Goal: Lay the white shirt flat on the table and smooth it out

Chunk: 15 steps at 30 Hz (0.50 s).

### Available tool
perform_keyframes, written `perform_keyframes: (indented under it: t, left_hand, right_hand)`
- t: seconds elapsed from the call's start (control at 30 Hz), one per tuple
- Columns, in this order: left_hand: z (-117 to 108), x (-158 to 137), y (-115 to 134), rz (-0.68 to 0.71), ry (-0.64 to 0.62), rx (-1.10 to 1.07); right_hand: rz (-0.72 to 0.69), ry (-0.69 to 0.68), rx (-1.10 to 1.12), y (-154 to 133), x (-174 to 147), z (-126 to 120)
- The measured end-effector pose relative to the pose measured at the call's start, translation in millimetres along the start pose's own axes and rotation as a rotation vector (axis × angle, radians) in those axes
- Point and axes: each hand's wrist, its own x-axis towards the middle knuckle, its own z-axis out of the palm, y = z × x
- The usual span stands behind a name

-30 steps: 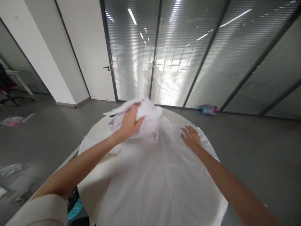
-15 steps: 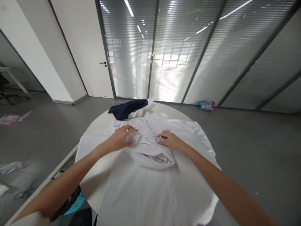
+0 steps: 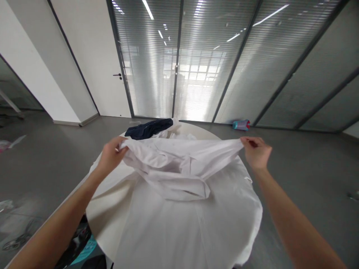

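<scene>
Head cam: cloth point(image 3: 179, 147) btwn hands point(image 3: 110, 157) point(image 3: 257, 155), bskt point(image 3: 86, 249) below

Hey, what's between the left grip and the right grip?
A white garment, its upper edge spread from the left grip to the right grip; the head view shows it.

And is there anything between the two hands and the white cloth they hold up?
Nothing visible: the left hand and right hand pinch the white cloth directly, at opposite ends of its upper edge. The dark blue cloth lies beyond it, not between.
</scene>
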Motion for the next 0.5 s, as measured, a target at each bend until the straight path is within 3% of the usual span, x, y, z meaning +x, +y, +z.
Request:
perform_keyframes:
  t: [0.1, 0.17, 0.23, 0.33, 0.4, 0.43, 0.5]
  left_hand:
    - [-27.2, 3.9, -15.4, -0.121, 0.278, -0.186]
    - [-36.4, 1.5, -31.0, -0.163, 0.299, -0.312]
    - [-39.9, -4.5, -53.7, -0.209, 0.175, -0.342]
    - [-43.3, -19.1, -94.6, -0.296, -0.218, -0.15]
    - [-49.1, -29.4, -112.0, -0.318, -0.484, 0.058]
    - [-52.9, -33.3, -113.0, -0.298, -0.559, 0.162]
    - [-60.4, -37.3, -94.2, -0.196, -0.551, 0.319]
  right_hand:
    - [0.117, 0.079, -0.069, 32.1, 12.0, -20.8]
    - [0.224, 0.0, -0.156, 50.8, 13.5, -26.4]
    - [0.332, -0.192, -0.26, 62.4, 9.3, -25.2]
    - [0.381, -0.43, -0.358, 59.3, -5.6, -14.8]
    - [0.289, -0.499, -0.35, 41.4, -18.5, -6.4]
    - [0.221, -0.566, -0.325, 28.4, -25.1, -2.7]
    - [0.067, -0.766, -0.231, -2.6, -37.4, 2.6]
